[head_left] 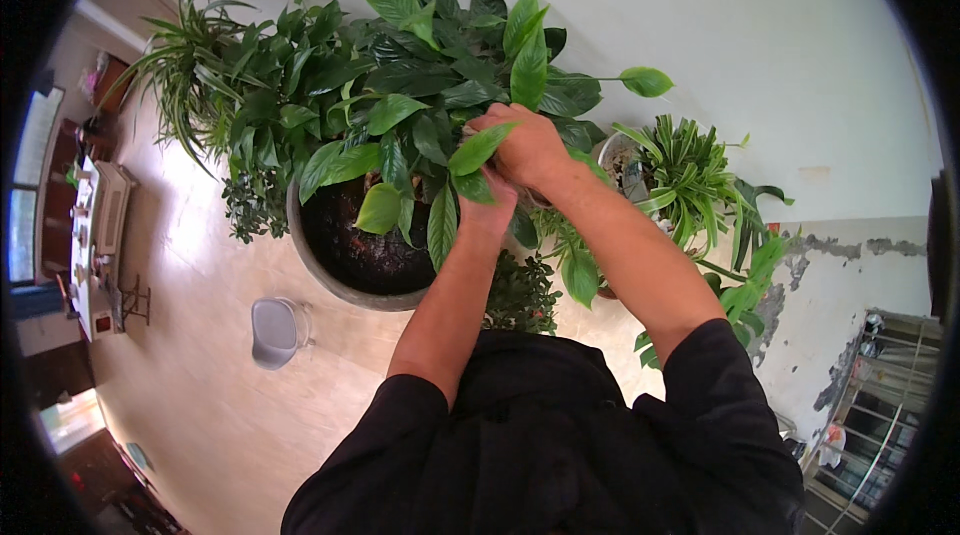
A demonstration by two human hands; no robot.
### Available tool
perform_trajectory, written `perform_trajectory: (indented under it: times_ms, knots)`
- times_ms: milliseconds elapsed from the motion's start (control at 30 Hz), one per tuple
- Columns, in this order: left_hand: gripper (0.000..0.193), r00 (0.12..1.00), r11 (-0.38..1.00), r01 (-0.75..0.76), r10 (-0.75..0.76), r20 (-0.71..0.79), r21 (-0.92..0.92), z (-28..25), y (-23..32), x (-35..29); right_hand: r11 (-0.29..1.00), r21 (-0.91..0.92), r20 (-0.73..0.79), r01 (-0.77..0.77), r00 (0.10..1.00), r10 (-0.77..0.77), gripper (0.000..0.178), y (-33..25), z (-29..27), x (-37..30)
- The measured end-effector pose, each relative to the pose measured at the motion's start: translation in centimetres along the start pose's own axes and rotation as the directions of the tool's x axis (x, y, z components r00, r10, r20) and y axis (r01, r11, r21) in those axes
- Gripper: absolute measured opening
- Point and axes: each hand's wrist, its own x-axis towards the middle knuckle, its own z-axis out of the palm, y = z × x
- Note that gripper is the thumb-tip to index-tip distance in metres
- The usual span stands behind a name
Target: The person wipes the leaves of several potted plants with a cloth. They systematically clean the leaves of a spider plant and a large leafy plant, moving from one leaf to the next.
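Both my hands meet among the leaves of a broad-leaved green plant [430, 85] in a large round pot [300, 225] with dark soil. My right hand [528, 147] is closed, its fingers curled at the plant's stems; what they hold is hidden. Just below it and touching or nearly touching it is my left hand [493, 203]. Leaves and the right hand cover the left fingers, so I cannot tell how they are bent. A bright green leaf [481, 149] hangs in front of both hands.
At the left stands a spider plant [190, 75]. On the right are a striped-leaf plant [690, 170] and a white pot [625, 160]. A grey plastic chair [275, 332] stands on the pale floor, and a long table [100, 245] is farther left. A white wall [720, 35] rises behind the plants.
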Motion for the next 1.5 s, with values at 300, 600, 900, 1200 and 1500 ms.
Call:
perform_trajectory:
  times_ms: [300, 600, 900, 1200, 1500]
  knots:
    - [0.043, 0.987, 0.985, 0.119, -0.103, -0.120, 0.127, -0.1, -0.5, -0.7, 0.974, -0.128, 0.011, -0.189, 0.981, 0.192, 0.032, 2.1, -0.2, -3.9]
    - [0.077, 0.972, 0.973, 0.187, -0.162, -0.172, 0.139, -0.8, 1.4, -0.8, 0.973, -0.066, -0.004, -0.219, 0.976, 0.219, 0.036, 1.1, -0.8, -3.3]
    - [0.066, 0.933, 0.957, 0.269, -0.232, 0.274, -0.107, -6.2, 1.0, 0.3, 0.986, 0.012, -0.082, -0.166, 0.983, 0.166, 0.030, 1.2, 0.8, -3.0]
    - [0.074, 0.998, 0.974, 0.058, -0.051, -0.036, 0.220, 1.4, 0.6, -1.3, 0.967, -0.032, 0.098, -0.252, 0.962, 0.254, 0.018, 0.8, 2.2, 3.1]
    - [0.101, 0.989, 0.945, 0.143, -0.126, -0.076, 0.294, 0.8, 2.4, -1.4, 0.979, -0.068, 0.029, -0.193, 0.980, 0.195, 0.025, 3.3, 0.6, -2.8]
